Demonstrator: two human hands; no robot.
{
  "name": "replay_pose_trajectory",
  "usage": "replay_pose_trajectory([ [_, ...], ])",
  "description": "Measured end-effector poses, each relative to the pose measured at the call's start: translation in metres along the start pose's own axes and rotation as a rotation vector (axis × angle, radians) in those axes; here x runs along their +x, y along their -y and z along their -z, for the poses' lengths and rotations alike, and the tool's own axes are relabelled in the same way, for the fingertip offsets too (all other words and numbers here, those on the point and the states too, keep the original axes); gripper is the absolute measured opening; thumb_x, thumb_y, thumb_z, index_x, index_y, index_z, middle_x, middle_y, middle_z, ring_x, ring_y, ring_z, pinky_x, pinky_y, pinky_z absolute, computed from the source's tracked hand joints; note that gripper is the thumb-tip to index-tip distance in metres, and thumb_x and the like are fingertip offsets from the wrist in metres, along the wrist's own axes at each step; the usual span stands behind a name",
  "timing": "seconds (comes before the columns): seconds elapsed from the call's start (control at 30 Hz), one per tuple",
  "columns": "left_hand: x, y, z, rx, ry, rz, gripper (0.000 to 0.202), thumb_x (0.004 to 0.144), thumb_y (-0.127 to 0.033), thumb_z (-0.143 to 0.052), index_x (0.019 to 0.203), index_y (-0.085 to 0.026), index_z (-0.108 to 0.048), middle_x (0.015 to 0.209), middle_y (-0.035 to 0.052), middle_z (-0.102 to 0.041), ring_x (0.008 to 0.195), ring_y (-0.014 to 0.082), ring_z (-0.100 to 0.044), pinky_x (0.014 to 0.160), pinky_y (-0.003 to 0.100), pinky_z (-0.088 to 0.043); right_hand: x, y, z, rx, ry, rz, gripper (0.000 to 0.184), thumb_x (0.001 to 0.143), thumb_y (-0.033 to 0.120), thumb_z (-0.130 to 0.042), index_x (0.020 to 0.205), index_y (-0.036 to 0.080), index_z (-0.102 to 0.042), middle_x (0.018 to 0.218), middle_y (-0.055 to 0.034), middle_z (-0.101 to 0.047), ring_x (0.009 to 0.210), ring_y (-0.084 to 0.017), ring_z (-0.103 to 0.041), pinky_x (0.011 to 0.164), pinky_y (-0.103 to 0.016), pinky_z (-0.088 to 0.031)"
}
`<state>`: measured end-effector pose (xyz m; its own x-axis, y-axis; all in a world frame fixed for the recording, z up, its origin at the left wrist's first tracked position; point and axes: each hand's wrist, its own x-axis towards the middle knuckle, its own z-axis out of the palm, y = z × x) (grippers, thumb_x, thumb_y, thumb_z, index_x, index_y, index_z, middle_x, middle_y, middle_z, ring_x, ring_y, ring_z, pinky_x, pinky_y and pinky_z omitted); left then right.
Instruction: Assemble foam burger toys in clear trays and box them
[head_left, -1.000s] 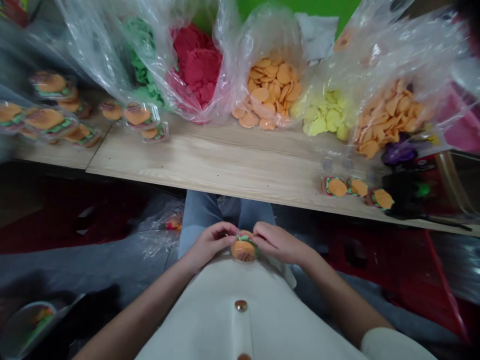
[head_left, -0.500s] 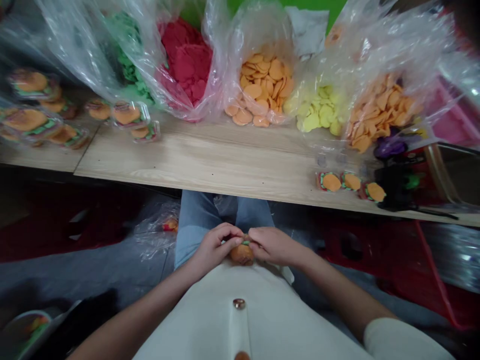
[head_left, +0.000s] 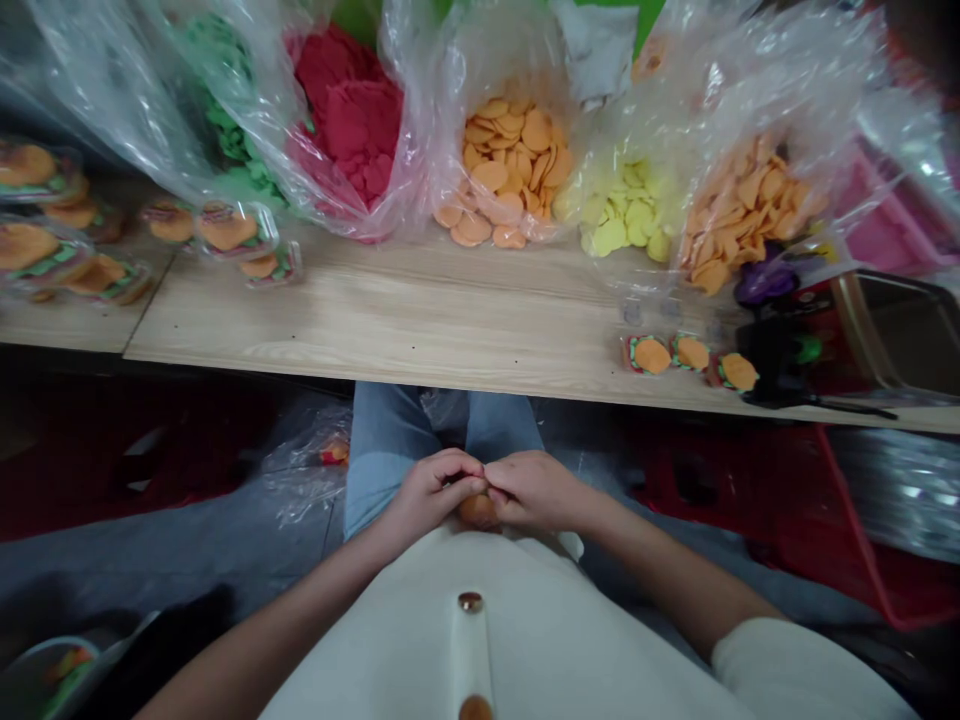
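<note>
Orange toy burger | betw L fingers & R fingers, part hidden | both pinching it

Toy burger between fingers, mostly hidden, apparently orange-brown.

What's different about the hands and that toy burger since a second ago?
The left hand and right hand have closed in toward each other over the toy burger, so less of it shows. Neither has let go. The three small burgers at right and the filled bags stay on the table.
</note>
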<state>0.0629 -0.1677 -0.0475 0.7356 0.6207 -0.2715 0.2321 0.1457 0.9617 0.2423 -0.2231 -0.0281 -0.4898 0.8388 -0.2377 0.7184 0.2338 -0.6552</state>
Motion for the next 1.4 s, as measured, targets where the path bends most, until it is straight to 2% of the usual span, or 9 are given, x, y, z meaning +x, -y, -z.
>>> replay_pose_trajectory([
  [0.3, 0.030, -0.010, -0.003, -0.682, -0.266, 0.359, 0.019, 0.072, -0.034, -0.064, 0.073, -0.018, -0.053, 0.062, -0.0052, -0.051, 0.054, 0.0064, -0.046, 0.055, 0.018, -0.040, -0.018, -0.025, -0.003, 0.618, -0.326, -0.399, 0.025, 0.090, 0.039, -0.034, 0.075, 0.020, -0.042, 0.062, 0.0044, -0.048, 0.058, -0.010, -0.045, 0.056, -0.022, -0.033],
  [0.43, 0.043, -0.027, 0.002, -0.640, -0.121, 0.363, 0.022, 0.073, -0.038, -0.063, 0.083, -0.020, -0.056, 0.077, -0.0024, -0.056, 0.067, 0.0097, -0.055, 0.059, 0.019, -0.044, -0.016, -0.035, -0.005, 0.777, -0.557, -0.380, 0.030, 0.090, 0.041, -0.033, 0.071, 0.020, -0.041, 0.064, 0.0036, -0.044, 0.061, -0.011, -0.044, 0.058, -0.022, -0.035],
  [0.57, 0.057, -0.045, 0.009, -0.380, 0.156, 0.401, 0.038, 0.071, -0.039, -0.065, 0.103, -0.021, -0.057, 0.087, 0.0032, -0.061, 0.067, 0.0119, -0.057, 0.052, 0.019, -0.045, -0.010, -0.048, 0.004, 0.795, -0.560, -0.323, 0.031, 0.087, 0.044, -0.039, 0.069, 0.020, -0.045, 0.063, 0.0036, -0.042, 0.061, -0.011, -0.042, 0.056, -0.022, -0.035],
  [0.63, 0.067, -0.049, 0.006, -0.347, 0.167, 0.426, 0.041, 0.069, -0.037, -0.067, 0.104, -0.019, -0.058, 0.081, 0.0036, -0.062, 0.058, 0.0097, -0.055, 0.050, 0.019, -0.046, -0.009, -0.054, 0.007, 0.821, -0.623, -0.341, 0.032, 0.086, 0.046, -0.041, 0.069, 0.020, -0.046, 0.063, 0.0034, -0.043, 0.060, -0.011, -0.042, 0.056, -0.022, -0.036],
  [0.83, 0.104, -0.053, -0.030, -0.567, -0.082, 0.391, 0.042, 0.071, -0.033, -0.067, 0.107, -0.022, -0.049, 0.095, 0.0056, -0.062, 0.067, 0.0112, -0.063, 0.060, 0.022, -0.052, -0.018, -0.061, -0.002, 1.194, -0.815, -0.458, 0.030, 0.083, 0.051, -0.043, 0.080, 0.021, -0.045, 0.066, 0.0012, -0.053, 0.057, -0.014, -0.053, 0.049, -0.026, -0.045],
  [1.07, 0.132, -0.065, -0.069, -0.615, -0.042, 0.299, 0.034, 0.077, -0.030, -0.061, 0.108, -0.024, -0.047, 0.095, 0.0027, -0.063, 0.068, 0.0096, -0.063, 0.063, 0.021, -0.052, -0.023, -0.066, 0.001, 1.255, -1.027, -0.351, 0.022, 0.084, 0.043, -0.044, 0.079, 0.022, -0.042, 0.064, 0.0026, -0.055, 0.058, -0.014, -0.055, 0.057, -0.029, -0.049],
  [1.2, 0.148, -0.068, -0.074, -0.594, -0.089, 0.284, 0.034, 0.073, -0.029, -0.065, 0.104, -0.024, -0.053, 0.102, 0.0014, -0.063, 0.079, 0.0122, -0.063, 0.066, 0.023, -0.053, -0.076, -0.107, 0.042, 0.872, -1.009, -0.512, 0.021, 0.079, 0.041, -0.052, 0.077, 0.020, -0.050, 0.066, 0.0013, -0.056, 0.063, -0.015, -0.054, 0.061, -0.028, -0.044],
  [1.33, 0.169, -0.052, -0.056, -0.586, -0.260, 0.190, 0.028, 0.068, -0.027, -0.070, 0.093, -0.024, -0.058, 0.100, -0.0035, -0.063, 0.078, 0.0107, -0.062, 0.066, 0.022, -0.054, -0.194, -0.174, 0.104, 0.525, -1.610, -0.985, 0.022, 0.084, 0.038, -0.040, 0.084, 0.019, -0.051, 0.080, -0.0044, -0.056, 0.078, -0.017, -0.049, 0.072, -0.031, -0.041],
  [1.4, 0.176, -0.042, -0.045, -0.621, -0.284, 0.189, 0.025, 0.068, -0.027, -0.071, 0.090, -0.024, -0.060, 0.099, -0.0043, -0.064, 0.079, 0.0106, -0.062, 0.065, 0.020, -0.055, -0.243, -0.204, 0.128, 0.721, -1.708, -1.137, 0.019, 0.081, 0.036, -0.045, 0.083, 0.019, -0.051, 0.081, -0.0045, -0.056, 0.079, -0.017, -0.049, 0.073, -0.031, -0.042],
])
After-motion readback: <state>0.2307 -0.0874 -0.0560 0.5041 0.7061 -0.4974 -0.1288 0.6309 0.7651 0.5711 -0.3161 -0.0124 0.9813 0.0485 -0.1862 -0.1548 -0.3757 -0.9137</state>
